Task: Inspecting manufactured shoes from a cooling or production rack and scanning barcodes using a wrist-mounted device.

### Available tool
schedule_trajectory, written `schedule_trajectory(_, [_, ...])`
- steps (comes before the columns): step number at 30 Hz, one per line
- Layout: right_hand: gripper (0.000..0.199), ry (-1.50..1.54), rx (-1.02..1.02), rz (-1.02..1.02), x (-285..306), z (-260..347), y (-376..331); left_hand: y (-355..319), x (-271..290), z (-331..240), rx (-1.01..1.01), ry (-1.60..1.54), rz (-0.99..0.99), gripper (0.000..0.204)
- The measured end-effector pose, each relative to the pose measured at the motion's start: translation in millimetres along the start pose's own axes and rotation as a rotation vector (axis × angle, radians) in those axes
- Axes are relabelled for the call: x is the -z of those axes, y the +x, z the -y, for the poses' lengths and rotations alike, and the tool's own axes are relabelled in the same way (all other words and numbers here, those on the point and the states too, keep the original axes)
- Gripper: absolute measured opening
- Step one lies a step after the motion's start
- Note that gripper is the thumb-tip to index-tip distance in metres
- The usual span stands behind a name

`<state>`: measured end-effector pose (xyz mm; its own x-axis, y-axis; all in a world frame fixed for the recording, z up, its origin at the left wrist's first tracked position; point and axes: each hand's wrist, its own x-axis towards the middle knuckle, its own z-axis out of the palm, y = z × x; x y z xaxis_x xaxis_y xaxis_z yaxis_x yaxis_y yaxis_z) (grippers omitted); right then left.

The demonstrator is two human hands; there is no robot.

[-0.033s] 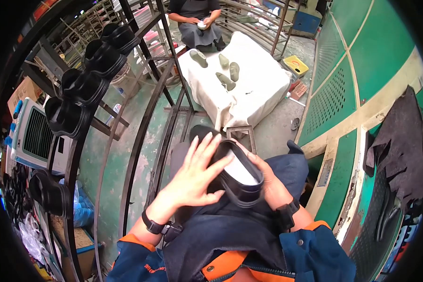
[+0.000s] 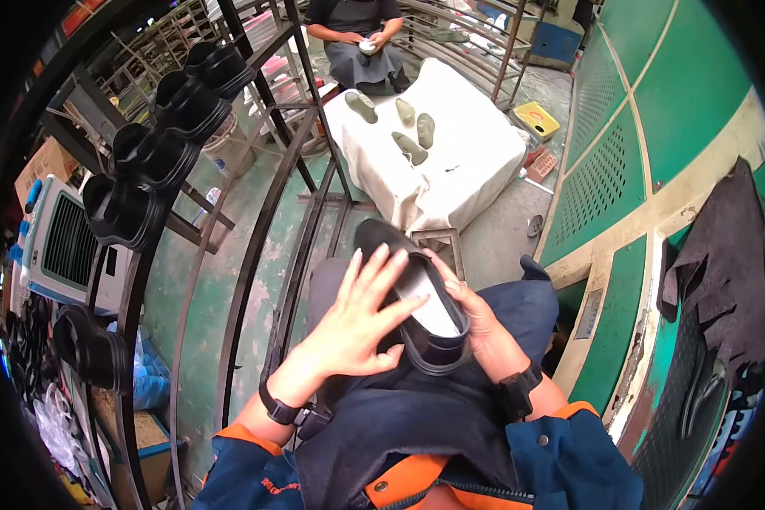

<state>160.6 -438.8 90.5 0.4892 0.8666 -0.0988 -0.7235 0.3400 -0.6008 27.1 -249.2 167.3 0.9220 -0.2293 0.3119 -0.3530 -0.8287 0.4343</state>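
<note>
While left hand (image 2: 361, 319) lies spread flat | right hand (image 2: 476, 319) grips one black shoe (image 2: 416, 306) | four soles (image 2: 404, 123), perhaps

My left hand (image 2: 361, 319) hides much of the black shoe (image 2: 416, 310); right hand (image 2: 476, 319) is partly behind it. Far person (image 2: 357, 34) cut off by top edge; their held item too small to tell.

— What fills the upper centre of the frame?
— A white cloth-covered table (image 2: 476, 170) bearing four grey-green shoe soles (image 2: 410, 146), with a seated person in a dark apron (image 2: 357, 38) behind it.

— And the left side?
— A curved metal rack (image 2: 255, 255) hung with black shoes (image 2: 157, 153), beside a white air cooler (image 2: 59, 246).
</note>
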Motion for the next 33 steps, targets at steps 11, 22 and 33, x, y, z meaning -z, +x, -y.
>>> schedule_trajectory(11, [0.084,-0.369,0.289,-0.083,-52,-3,22,-12,-40,-7,0.011,-0.442,-0.491,0.048])
schedule_trajectory(22, [0.045,-0.639,0.001,0.199,-60,18,38,-60,100,2,-0.117,0.398,-1.171,0.049])
schedule_trajectory(33, [0.037,-0.666,-0.318,0.106,-23,1,43,-136,168,46,0.474,0.847,-1.307,0.055])
